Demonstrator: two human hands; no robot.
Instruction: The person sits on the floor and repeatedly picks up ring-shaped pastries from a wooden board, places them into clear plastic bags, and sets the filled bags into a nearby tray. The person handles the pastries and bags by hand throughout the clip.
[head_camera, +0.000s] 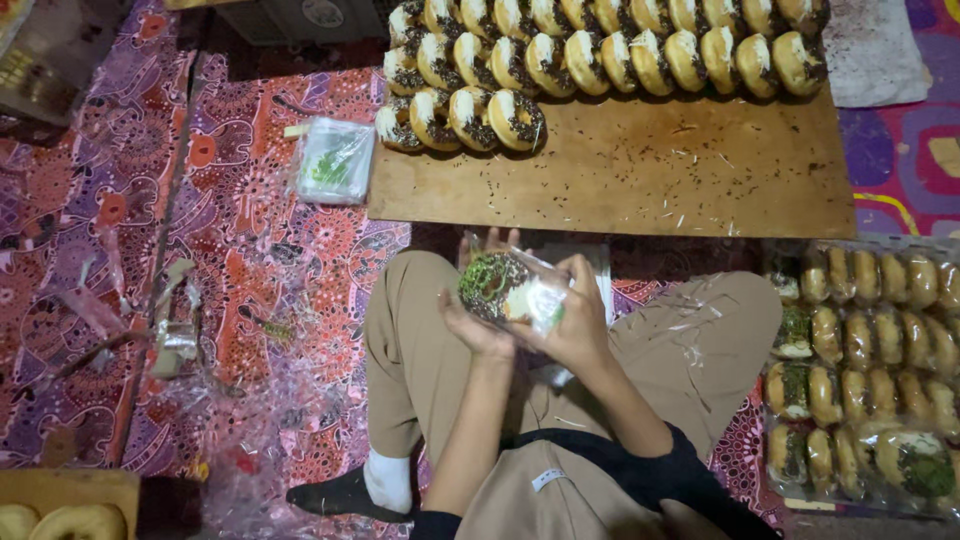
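Note:
I sit cross-legged on a patterned cloth. A doughnut (490, 283) topped with dark and green sprinkles sits partly inside a clear plastic bag (545, 295) over my lap. My left hand (478, 325) supports the doughnut from below. My right hand (578, 318) grips the bag from the right side. Just beyond my hands lies a wooden board (640, 170) carrying rows of sprinkled doughnuts (600, 55) stood on edge along its far side.
A tray of bagged doughnuts (870, 370) lies at my right. A stack of small clear bags (333, 160) rests left of the board. Crumpled plastic scraps (240, 420) litter the cloth at my left. Two plain doughnuts (60, 520) show at the bottom left corner.

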